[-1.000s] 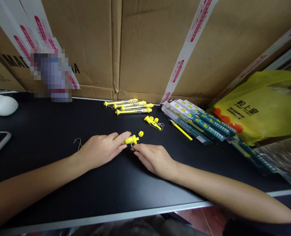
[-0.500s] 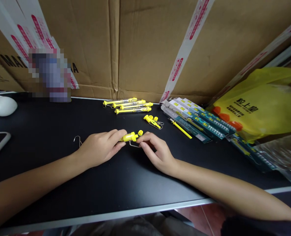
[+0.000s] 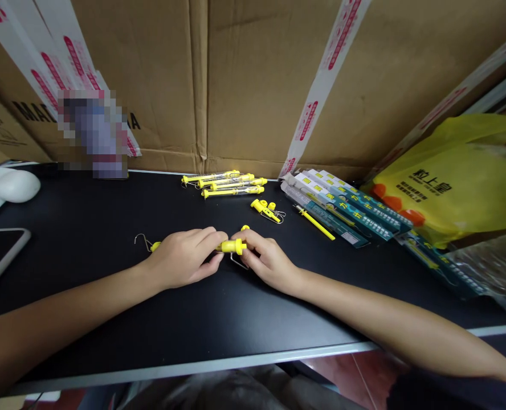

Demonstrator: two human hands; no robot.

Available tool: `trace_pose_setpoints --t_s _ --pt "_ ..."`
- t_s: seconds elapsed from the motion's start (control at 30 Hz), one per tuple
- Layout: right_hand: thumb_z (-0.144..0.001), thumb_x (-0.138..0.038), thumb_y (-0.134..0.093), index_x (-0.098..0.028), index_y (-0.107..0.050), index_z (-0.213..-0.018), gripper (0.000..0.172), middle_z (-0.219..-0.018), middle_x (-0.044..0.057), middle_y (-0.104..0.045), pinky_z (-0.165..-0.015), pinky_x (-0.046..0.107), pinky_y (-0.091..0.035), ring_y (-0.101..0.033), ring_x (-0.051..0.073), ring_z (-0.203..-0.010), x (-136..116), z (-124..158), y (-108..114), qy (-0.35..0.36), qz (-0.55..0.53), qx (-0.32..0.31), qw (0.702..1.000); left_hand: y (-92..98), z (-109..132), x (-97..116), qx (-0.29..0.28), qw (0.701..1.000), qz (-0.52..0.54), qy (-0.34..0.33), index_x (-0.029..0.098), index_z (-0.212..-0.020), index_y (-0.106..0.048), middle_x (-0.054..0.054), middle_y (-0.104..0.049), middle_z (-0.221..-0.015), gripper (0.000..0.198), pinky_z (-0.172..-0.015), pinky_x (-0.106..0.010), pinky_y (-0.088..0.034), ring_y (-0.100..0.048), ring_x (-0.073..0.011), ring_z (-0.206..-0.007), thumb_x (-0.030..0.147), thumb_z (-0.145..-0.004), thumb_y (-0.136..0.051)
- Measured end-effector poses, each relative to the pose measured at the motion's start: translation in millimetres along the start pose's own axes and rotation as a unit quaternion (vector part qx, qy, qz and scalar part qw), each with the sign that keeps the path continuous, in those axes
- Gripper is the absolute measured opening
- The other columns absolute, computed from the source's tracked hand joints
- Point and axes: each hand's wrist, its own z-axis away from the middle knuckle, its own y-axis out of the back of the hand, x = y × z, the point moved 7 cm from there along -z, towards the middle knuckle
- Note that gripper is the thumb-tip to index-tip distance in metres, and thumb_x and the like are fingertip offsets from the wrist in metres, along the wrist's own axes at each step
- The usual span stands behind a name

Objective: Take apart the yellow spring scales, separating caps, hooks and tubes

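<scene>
The left hand [image 3: 184, 259] hides most of the yellow tube [image 3: 231, 246].

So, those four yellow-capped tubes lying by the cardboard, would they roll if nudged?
Probably, sideways: the tubes look round and slim, lying flat on the smooth black table. Their wider yellow end caps may check the roll. They look like light, stiff plastic, likely easy to lift.

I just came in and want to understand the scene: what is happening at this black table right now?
A person at the black table holds a slim yellow plastic tube with a wire hook in both bare hands. The left hand wraps around its body, and the right hand pinches the yellow cap end. Farther back lie four similar yellow-capped clear tubes, some loose yellow parts and teal packaged cards.
</scene>
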Motion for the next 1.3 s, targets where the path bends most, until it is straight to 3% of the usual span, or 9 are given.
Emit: trace_pose_setpoints --t_s 0.3,0.47,0.8,1.03,1.3 --pt "-0.090 -0.019 -0.036 -0.022 -0.046 -0.101 0.015 -0.071 -0.001 -0.052 -0.057 0.022 -0.037 -0.049 0.012 -0.056 0 -8 -5 0.013 0.079 -0.011 0.997 2.2 -5 2 0.001 0.999 -0.036 0.018 0.018 -0.091 -0.049 0.001 -0.061 -0.077 0.017 -0.053 -0.023 -0.039 -0.061 -0.0126 -0.063 0.030 -0.091 -0.037" --pt "-0.090 -0.019 -0.034 -0.022 -0.045 -0.098 0.014 -0.068 -0.002 -0.051 -0.056 0.022 -0.036 -0.047 0.012 -0.053 -5 -10 -8 0.054 0.072 -0.028 0.996 7.3 -5 3 0.020 0.999 -0.029 0.021 0.018 -0.088 -0.048 0.002 -0.061 -0.071 0.014 -0.051 -0.022 -0.039 -0.061 -0.0123 -0.059 0.029 -0.087 -0.040" --pt "-0.091 -0.015 -0.032 -0.021 -0.043 -0.098 0.014 -0.065 -0.004 -0.048 -0.056 0.020 -0.036 -0.047 0.010 -0.054 -1 -11 -8 0.018 0.028 -0.033 0.999 2.0 -5 -3 0.002 0.999 -0.037 0.033 0.018 -0.093 -0.050 0.001 -0.064 -0.074 0.020 -0.051 -0.023 -0.039 -0.063 -0.0141 -0.062 0.030 -0.090 -0.035" --pt "-0.092 -0.019 -0.034 -0.021 -0.046 -0.099 0.013 -0.071 -0.002 -0.049 -0.057 0.021 -0.037 -0.045 0.010 -0.056 -10 -4 -5 0.089 0.056 -0.004 0.994 8.7 -4 4 0.004 1.000 0.010 0.010 0.017 -0.092 -0.050 0.002 -0.061 -0.066 0.026 -0.049 -0.023 -0.039 -0.060 -0.0134 -0.056 0.035 -0.092 -0.030" --pt "-0.095 -0.025 -0.034 -0.020 -0.045 -0.084 0.017 -0.069 -0.003 -0.045 -0.058 0.021 -0.035 -0.043 0.010 -0.059 -8 -8 -4 0.041 -0.013 0.012 0.999 0.5 -4 4 -0.027 0.999 -0.017 0.019 0.018 -0.093 -0.050 0.000 -0.064 -0.073 0.042 -0.049 -0.022 -0.037 -0.062 -0.0136 -0.060 0.044 -0.098 -0.017"
